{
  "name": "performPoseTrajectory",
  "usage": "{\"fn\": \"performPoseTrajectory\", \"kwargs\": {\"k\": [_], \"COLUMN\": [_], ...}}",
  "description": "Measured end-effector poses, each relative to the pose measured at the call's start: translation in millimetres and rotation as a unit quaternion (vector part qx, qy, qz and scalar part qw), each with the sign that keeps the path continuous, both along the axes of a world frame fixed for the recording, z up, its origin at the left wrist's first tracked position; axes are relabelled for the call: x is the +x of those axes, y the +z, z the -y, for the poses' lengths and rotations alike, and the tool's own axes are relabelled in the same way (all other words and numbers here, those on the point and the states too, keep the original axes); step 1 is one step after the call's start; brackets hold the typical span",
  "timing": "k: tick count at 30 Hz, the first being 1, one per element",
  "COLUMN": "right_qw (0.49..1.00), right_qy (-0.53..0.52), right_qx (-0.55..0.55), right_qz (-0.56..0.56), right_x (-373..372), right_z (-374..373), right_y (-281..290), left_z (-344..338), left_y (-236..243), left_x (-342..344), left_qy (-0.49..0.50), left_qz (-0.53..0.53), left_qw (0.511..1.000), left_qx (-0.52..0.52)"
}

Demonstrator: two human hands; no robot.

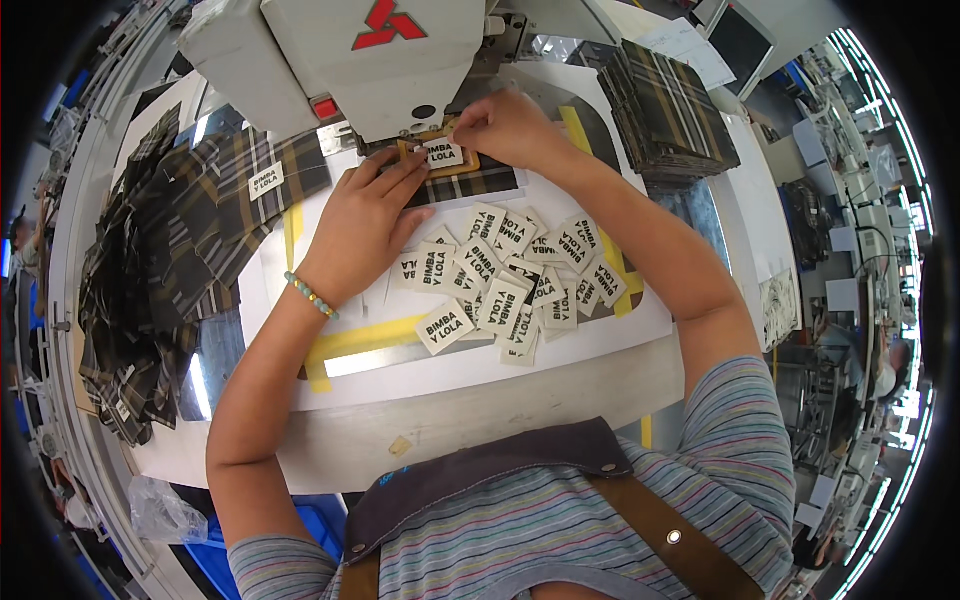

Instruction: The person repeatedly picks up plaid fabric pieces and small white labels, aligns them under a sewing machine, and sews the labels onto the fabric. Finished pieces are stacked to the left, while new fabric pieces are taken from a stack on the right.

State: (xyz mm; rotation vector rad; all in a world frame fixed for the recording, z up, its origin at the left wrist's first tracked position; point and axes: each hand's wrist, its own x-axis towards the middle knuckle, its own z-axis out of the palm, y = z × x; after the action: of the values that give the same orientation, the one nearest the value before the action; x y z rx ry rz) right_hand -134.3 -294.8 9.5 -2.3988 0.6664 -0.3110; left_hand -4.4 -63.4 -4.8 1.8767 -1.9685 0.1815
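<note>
Under the head of a white sewing machine (376, 80), a white label (443, 153) with black print lies in a tan template frame (455, 170) over dark plaid fabric (480, 182). My left hand (375, 215), wearing a beaded bracelet, has its fingers stretched out, their tips resting at the frame and the label's left side. My right hand (510, 130) has curled, pinched fingers at the label's upper right corner; what they hold is too small to make out. A loose pile of similar labels (510, 280) lies below on the white work surface (290, 370), marked with yellow tape.
Heaped plaid pieces (140, 280), one bearing a label, lie to the left. A neat stack of plaid pieces (680, 110) stands at the back right, beside papers and a screen (740, 45). A blue bin (210, 555) is below the table's left front. Other people appear at both far sides.
</note>
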Motion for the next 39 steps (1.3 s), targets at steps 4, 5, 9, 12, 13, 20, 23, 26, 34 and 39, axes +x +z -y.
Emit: {"fn": "performPoseTrajectory", "kwargs": {"k": [4, 5, 9, 12, 13, 20, 23, 26, 34, 39], "right_qw": [1.000, 1.000, 1.000, 1.000, 1.000, 0.948, 0.923, 0.910, 0.893, 0.886], "right_qy": [-0.018, -0.016, -0.019, -0.018, -0.014, 0.171, 0.228, 0.246, 0.246, 0.248], "right_qx": [0.001, 0.000, -0.002, -0.018, -0.026, -0.240, -0.297, -0.330, -0.373, -0.391], "right_qz": [0.006, 0.002, -0.004, -0.007, -0.010, 0.118, 0.086, 0.060, 0.052, 0.007], "right_x": [0.5, 1.0, 0.4, -1.7, -2.2, -41.5, -52.0, -55.7, -51.7, -44.8], "right_z": [-1.7, -2.7, -4.8, -3.6, -4.6, -13.5, -17.5, -15.8, -16.4, -22.2], "right_y": [-3.3, -2.5, -1.6, 1.0, 3.6, 11.3, 2.7, -5.5, -7.8, 2.4], "left_z": [-0.4, -0.5, 0.3, 2.0, 1.2, 0.8, 1.7, 2.0, 1.3, 2.3], "left_y": [1.4, 1.5, 1.1, 0.4, -0.7, 0.6, 1.2, -0.4, 2.8, 6.4], "left_x": [-2.3, -2.1, -1.9, -2.6, -3.1, 1.0, 2.2, 1.9, 2.1, 5.2], "left_qy": [-0.005, -0.004, -0.005, -0.004, 0.000, -0.005, -0.007, -0.001, 0.005, -0.003], "left_qz": [0.027, 0.029, 0.036, 0.027, 0.021, -0.101, -0.127, -0.117, -0.007, 0.022], "left_qw": [1.000, 0.999, 0.999, 1.000, 1.000, 0.995, 0.992, 0.993, 1.000, 0.999], "left_qx": [-0.012, -0.012, -0.010, -0.007, -0.006, 0.010, 0.001, -0.012, 0.014, 0.042]}}
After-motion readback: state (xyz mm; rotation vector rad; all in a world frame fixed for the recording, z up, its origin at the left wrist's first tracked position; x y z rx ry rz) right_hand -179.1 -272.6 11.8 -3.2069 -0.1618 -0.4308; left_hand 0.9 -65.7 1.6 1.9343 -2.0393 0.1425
